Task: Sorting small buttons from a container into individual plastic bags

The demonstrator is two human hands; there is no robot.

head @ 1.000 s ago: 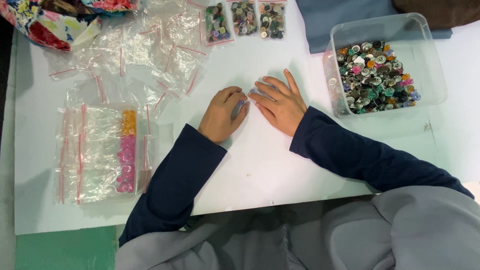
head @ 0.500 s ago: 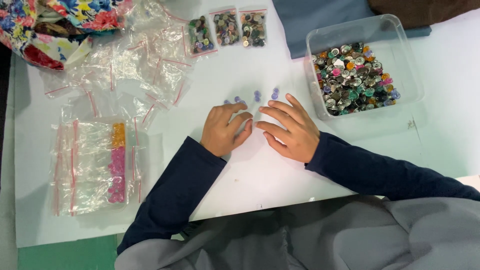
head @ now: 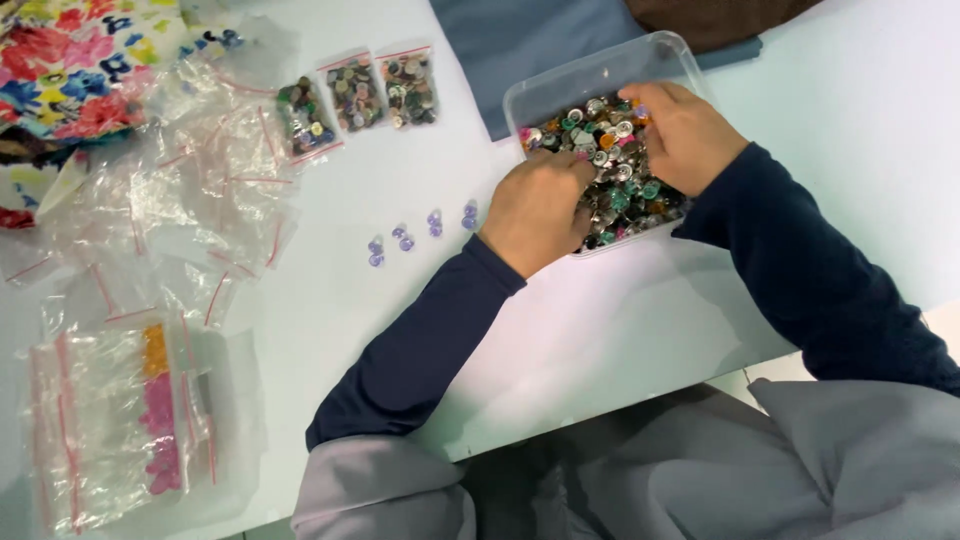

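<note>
Mixed buttons (head: pixel 610 170) fill a clear plastic tub (head: pixel 600 75) at two o'clock on the white table (head: pixel 620 340); small, hard and probably slippery, they seem best pinched singly by the rim. Both the left hand (head: pixel 540 212) and right hand (head: pixel 685 135) dig in, fingers buried, grips impossible to read. Lilac buttons (head: pixel 420 232) lie at nine o'clock of the tub, three filled bags (head: pixel 355 95) at ten.

Single view, head-worn camera: looks steeply down from above the person's lap onto the white bench (head: pixel 330 330), close range, slightly tilted. Field runs from lap at bottom to cloth (head: pixel 520 40) at the far edge.
</note>
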